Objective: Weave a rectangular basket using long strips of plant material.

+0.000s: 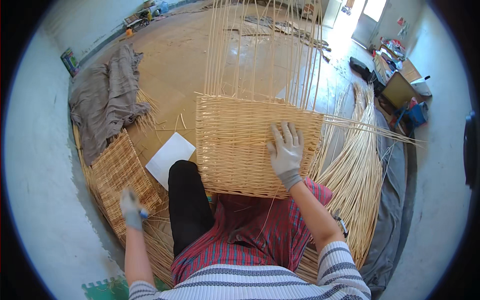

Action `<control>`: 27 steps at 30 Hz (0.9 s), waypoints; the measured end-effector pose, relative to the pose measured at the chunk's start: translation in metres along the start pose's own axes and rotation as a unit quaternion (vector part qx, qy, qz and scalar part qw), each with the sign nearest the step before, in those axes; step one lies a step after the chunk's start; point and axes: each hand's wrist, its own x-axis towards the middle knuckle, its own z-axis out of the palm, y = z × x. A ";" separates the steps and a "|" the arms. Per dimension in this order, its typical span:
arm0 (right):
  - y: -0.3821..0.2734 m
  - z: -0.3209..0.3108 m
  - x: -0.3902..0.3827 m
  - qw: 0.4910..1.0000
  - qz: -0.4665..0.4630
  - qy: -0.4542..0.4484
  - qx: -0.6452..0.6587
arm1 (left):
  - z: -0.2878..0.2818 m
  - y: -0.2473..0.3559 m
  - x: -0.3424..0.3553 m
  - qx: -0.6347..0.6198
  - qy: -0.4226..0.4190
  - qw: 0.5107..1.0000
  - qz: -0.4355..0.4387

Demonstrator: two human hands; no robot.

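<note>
A woven wicker panel [240, 145] stands propped at my lap, with long bare wicker stakes [255, 55] rising from its top edge. Loose strands [370, 129] stick out from its right side. My right hand [287, 150], in a pale glove, lies on the panel's right part with its fingers spread. Low on the left, my gloved left hand [129, 201] is blurred by motion over a second, browner woven panel [120, 165]. A small blue end [144, 213] shows beside its palm; the rest of what it seems to grip is hidden.
A large bundle of wicker rods [352, 185] lies on the right over dark cloth [385, 220]. On the left are a grey cloth [107, 90] and a white sheet [170, 159]. Boxes and a blue container [417, 115] stand along the right wall. An open doorway [350, 20] is far off.
</note>
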 end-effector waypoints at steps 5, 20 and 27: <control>-0.061 -0.005 0.065 0.985 0.011 -0.009 0.171 | -0.249 -0.121 -0.128 0.112 0.128 0.930 -0.326; -0.109 0.031 0.145 0.954 0.096 -0.285 -0.010 | 0.059 0.006 -0.087 0.208 -0.101 0.970 -0.072; -0.157 -0.012 0.002 0.839 0.120 -0.170 0.503 | 0.233 0.115 -0.220 -0.078 -0.276 0.958 0.012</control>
